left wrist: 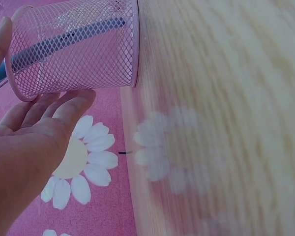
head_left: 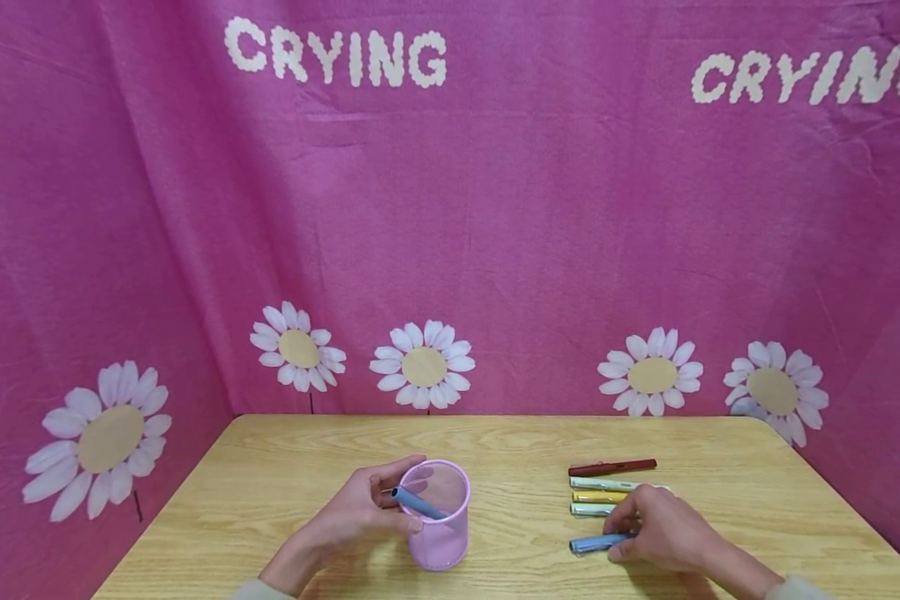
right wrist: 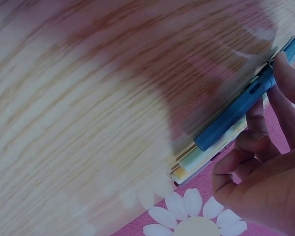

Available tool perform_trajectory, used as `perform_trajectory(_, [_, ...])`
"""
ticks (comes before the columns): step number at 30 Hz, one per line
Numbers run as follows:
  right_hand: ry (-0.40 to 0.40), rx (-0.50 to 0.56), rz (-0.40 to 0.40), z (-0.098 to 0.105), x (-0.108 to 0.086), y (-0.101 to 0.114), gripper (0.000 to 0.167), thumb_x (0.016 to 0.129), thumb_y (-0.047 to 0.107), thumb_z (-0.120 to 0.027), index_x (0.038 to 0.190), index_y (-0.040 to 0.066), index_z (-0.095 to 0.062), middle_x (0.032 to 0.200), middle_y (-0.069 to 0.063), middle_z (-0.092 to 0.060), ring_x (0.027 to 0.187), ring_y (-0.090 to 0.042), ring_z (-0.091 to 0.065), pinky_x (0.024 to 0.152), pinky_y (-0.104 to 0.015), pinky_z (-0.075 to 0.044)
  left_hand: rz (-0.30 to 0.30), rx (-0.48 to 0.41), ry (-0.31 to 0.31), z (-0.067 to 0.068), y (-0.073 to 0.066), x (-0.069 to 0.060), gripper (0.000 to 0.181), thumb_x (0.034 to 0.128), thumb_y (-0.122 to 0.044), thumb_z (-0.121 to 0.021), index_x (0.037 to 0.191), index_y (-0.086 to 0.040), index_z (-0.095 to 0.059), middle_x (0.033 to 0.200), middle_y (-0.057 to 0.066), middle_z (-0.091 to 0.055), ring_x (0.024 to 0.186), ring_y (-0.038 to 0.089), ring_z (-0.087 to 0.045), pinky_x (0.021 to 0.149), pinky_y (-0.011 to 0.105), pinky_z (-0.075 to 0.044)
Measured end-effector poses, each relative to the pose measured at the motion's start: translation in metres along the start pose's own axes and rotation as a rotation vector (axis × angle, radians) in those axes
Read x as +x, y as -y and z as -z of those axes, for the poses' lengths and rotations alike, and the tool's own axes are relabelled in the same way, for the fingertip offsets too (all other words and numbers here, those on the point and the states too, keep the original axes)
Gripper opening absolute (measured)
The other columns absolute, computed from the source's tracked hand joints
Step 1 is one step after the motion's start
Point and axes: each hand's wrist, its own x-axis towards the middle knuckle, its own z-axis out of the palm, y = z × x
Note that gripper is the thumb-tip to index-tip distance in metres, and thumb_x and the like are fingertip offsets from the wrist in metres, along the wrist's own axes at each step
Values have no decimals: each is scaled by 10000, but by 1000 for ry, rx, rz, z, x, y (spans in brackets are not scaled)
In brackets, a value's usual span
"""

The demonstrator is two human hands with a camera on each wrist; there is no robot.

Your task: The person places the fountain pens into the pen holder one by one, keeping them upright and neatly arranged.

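I saw the left hand [head_left: 356, 510] gripping the pink mesh cup [head_left: 439, 546], 1 grey-blue pen [head_left: 418, 503] leaning inside. The right hand [head_left: 669, 527] pinched a blue pen [head_left: 598, 543] near 4 other pens [head_left: 597, 497] on the table [head_left: 521, 462].

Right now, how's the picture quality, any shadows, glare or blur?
Head view: fairly evenly lit and mostly sharp; left wrist view: hazy, with the tabletop grain soft and a pale reflection of the daisy on it; right wrist view: dimmer, with a dark patch beside the blue pen, shadow or reflection, I can't tell.
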Motion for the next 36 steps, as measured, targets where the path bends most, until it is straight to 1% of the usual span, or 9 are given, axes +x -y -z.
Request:
perform_trajectory(9, [22, 20, -6, -1, 0, 0, 178, 760, 230, -961, 778, 275, -790, 695, 188, -620, 689, -19, -482, 620, -272, -399, 3, 0, 4, -1, -1, 0, 788, 878, -37, -830, 1568, 24, -452, 1524, 217, -538, 1298, 418, -574, 1027, 331, -508])
perform_trajectory(17, [8, 13, 23, 1, 1, 0, 178, 748, 219, -963, 779, 271, -795, 695, 195, -625, 677, -14, -478, 613, -266, -384, 7, 3, 0, -1, 0, 0, 790, 880, -35, -830, 1569, 27, -448, 1523, 212, -540, 1312, 401, -572, 1032, 349, -509])
perform_trajectory(26, [14, 7, -25, 4, 3, 6, 191, 744, 211, -966, 793, 285, -797, 741, 191, -654, 722, -49, -502, 664, -272, -401, 10, 2, 0, -1, -1, 0, 785, 875, -42, -832, 1565, 19, -461, 1519, 212, -543, 1300, 397, -579, 1010, 323, -518])
perform_trajectory(32, [13, -5, -74, 6, 6, 12, 197, 743, 206, -966, 796, 281, -792, 763, 171, -666, 777, -115, -529, 702, -301, -425, 16, -5, -3, -1, -1, 0, 788, 876, -31, -828, 1567, 25, -453, 1519, 210, -544, 1308, 395, -573, 1018, 339, -516])
perform_trajectory(34, [4, -10, -77, 6, 6, 14, 203, 741, 208, -968, 792, 285, -788, 761, 172, -662, 783, -118, -529, 702, -303, -431, 17, -5, -5, -1, -1, 0, 782, 877, -31, -828, 1565, 22, -459, 1518, 209, -546, 1310, 396, -572, 1021, 343, -516])
perform_trajectory(36, [-11, -13, -59, 6, 5, 15, 208, 738, 214, -970, 785, 296, -785, 750, 184, -658, 774, -103, -533, 692, -298, -437, 16, -5, -6, -1, -1, 0, 784, 877, -29, -829, 1565, 27, -455, 1518, 212, -545, 1312, 399, -571, 1022, 341, -515])
